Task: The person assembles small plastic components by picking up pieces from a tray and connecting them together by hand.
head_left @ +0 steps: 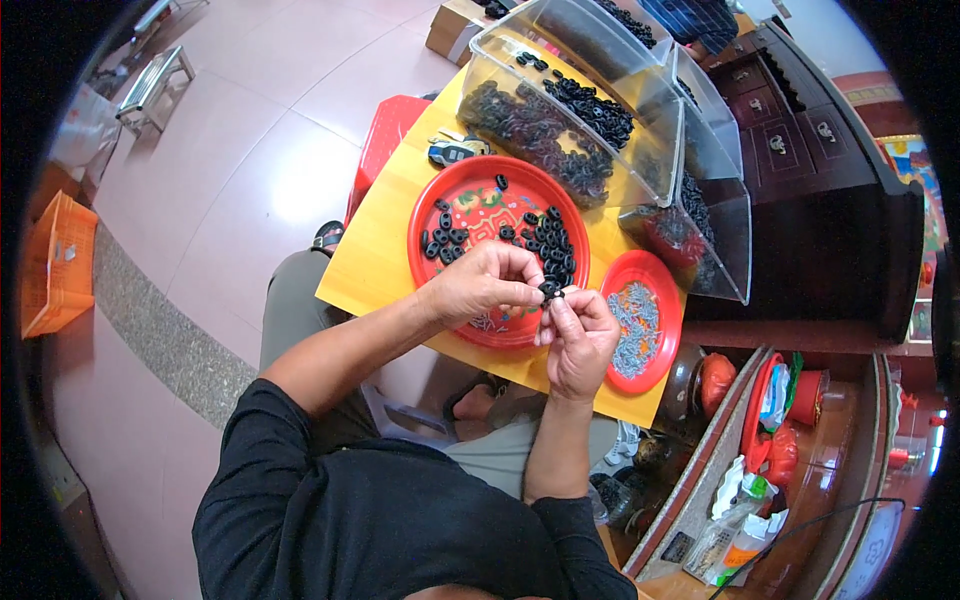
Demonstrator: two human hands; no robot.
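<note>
Both my hands meet over the near right part of a red round tray [418, 205]. Pinched between the fingertips of my left hand [490, 280] and my right hand [580, 345] is a small black oval part with holes [549, 288]. A tiny pale spot shows at the right fingertips, too small to name. Similar black parts [545, 238] lie in two loose groups in the tray. A few small silvery pieces [487, 322] rest near its front edge. Right of my right hand, a smaller red tray [669, 300] holds many small grey-silver pieces [634, 325].
Clear plastic bins [570, 140] full of black parts stand at the back of the yellow table [365, 250]. A dark wooden cabinet [800, 150] is at the right. A red stool [392, 125] is beyond the left table edge, an orange crate [60, 262] at far left.
</note>
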